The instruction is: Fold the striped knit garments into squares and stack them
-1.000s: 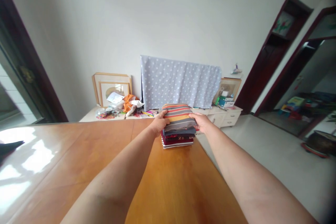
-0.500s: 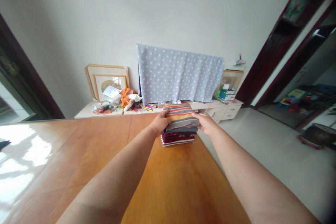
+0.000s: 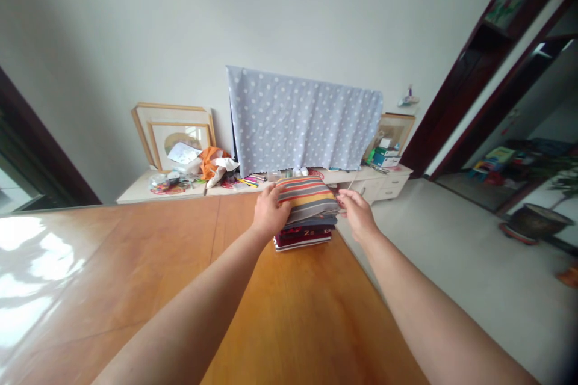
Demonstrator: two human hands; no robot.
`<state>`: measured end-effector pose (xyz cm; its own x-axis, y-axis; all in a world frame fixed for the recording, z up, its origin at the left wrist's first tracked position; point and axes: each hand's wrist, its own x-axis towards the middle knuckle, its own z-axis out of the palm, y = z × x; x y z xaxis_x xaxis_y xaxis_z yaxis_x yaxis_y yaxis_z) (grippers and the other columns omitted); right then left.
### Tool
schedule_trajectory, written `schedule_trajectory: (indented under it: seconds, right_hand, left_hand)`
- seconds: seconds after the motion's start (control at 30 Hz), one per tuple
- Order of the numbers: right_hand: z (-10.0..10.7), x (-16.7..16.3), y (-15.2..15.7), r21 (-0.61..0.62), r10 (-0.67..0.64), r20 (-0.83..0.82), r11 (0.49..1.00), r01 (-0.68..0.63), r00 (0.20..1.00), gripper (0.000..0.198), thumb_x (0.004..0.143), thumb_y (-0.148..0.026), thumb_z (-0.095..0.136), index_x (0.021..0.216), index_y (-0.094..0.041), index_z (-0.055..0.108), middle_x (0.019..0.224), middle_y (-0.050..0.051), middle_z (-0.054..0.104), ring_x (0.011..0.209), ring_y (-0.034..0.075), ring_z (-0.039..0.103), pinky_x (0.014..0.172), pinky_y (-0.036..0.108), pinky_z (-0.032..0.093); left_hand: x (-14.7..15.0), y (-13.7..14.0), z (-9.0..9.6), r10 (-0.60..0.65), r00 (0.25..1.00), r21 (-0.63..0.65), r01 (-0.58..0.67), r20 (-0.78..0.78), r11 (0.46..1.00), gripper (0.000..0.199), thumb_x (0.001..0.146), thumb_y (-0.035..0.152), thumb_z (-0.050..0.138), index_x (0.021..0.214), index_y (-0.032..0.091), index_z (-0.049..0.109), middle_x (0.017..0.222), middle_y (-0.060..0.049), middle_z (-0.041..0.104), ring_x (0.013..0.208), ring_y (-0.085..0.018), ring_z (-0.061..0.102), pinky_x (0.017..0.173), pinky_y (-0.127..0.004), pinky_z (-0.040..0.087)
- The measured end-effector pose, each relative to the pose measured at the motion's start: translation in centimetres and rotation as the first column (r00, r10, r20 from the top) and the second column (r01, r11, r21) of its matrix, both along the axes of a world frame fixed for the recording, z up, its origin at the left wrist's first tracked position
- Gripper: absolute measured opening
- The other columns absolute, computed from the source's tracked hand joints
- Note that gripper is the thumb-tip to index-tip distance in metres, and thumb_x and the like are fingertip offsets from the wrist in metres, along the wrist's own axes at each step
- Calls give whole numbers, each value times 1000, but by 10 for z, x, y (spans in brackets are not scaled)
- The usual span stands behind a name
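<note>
A stack of folded clothes stands on the wooden table (image 3: pixel 266 313) ahead of me. Its top piece is a folded striped garment (image 3: pixel 307 194) in grey, orange and yellow. Under it are bluish-grey cloth, a dark red folded garment (image 3: pixel 311 234) with light lettering, and a black-and-white striped piece (image 3: pixel 302 245) at the bottom. My left hand (image 3: pixel 271 210) lies against the left edge of the top garment, fingers extended and thumb over the cloth. At the right edge, my right hand (image 3: pixel 359 213) pinches the top garment's side between thumb and fingers.
Beyond the table, a low white cabinet (image 3: pixel 394 186) runs along the wall, carrying a polka-dot cloth (image 3: pixel 302 120) draped over a wide upright object. Picture frames (image 3: pixel 158 138), plastic bags and pens lie on its left part. A potted plant (image 3: pixel 539 221) stands on the floor at right.
My left hand has shifted up along the garment's left edge. My right hand has drawn slightly outward and now pinches the right edge. The view has turned slightly right.
</note>
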<state>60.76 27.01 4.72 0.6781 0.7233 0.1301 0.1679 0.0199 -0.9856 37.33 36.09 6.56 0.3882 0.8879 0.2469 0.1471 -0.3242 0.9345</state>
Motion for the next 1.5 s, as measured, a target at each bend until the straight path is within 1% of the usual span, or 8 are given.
schedule_trajectory:
  seconds: [0.1,0.2,0.37,0.5,0.93,1.07,1.23,1.5]
  right_hand:
    - [-9,-2,-17,29,58,86,998,-61,995,46,81,-40,63,123,-22,61,120,9,70,103,23,65,76,28,51]
    - [-20,-4,-23,34,129,155,990,-136,979,54,78,-33,65,130,-24,55,127,9,67,105,22,64,86,32,51]
    - [-29,-7,-19,2,147,319,988,-155,936,60,76,-26,68,134,-26,53,130,8,65,105,22,64,86,32,52]
    - [-23,-12,-18,-28,120,479,992,-121,870,59,77,-26,71,134,-30,56,127,4,66,103,22,63,89,34,51]
    - [-10,-35,1,-254,-15,673,934,250,740,39,86,-39,64,123,-29,55,111,8,68,98,28,61,83,36,44]
    - [-11,-35,-2,-224,-21,680,946,235,733,42,86,-39,62,126,-27,53,115,10,67,100,29,61,85,37,43]
    - [-13,-30,-11,-151,16,698,981,124,716,51,80,-38,67,128,-28,54,123,8,66,107,29,61,89,38,46]
    - [-16,-34,-1,-154,-7,737,972,178,676,71,76,-39,68,141,-24,46,133,11,62,119,34,59,98,50,47]
  left_hand:
    - [11,-8,11,-51,994,333,80,-95,939,45,81,18,62,125,23,69,146,-6,54,144,-31,34,123,-45,20]
    - [26,-17,15,-160,962,422,244,-223,873,51,83,17,59,134,20,64,149,-9,52,149,-33,28,124,-48,14]
    - [35,-23,5,-233,891,295,361,-390,885,60,83,21,62,142,27,56,158,-7,42,151,-37,22,122,-56,5]
    - [34,-22,-3,-261,899,224,351,-351,909,61,85,27,64,144,32,53,160,-5,39,152,-38,17,121,-57,-2]
    - [42,-26,-15,-206,878,332,367,-431,869,60,91,22,57,147,40,48,162,0,35,152,-40,14,119,-63,-5]
    - [40,-26,-17,-205,863,332,383,-462,862,59,91,22,56,147,39,49,163,-1,33,152,-42,11,118,-65,-7]
    - [37,-26,-11,-225,864,294,381,-450,877,58,95,34,52,152,38,41,161,-2,38,153,-39,13,120,-63,-1]
    - [32,-28,0,-130,724,318,448,-678,836,56,103,52,20,158,39,24,165,4,27,153,-36,16,119,-61,17]
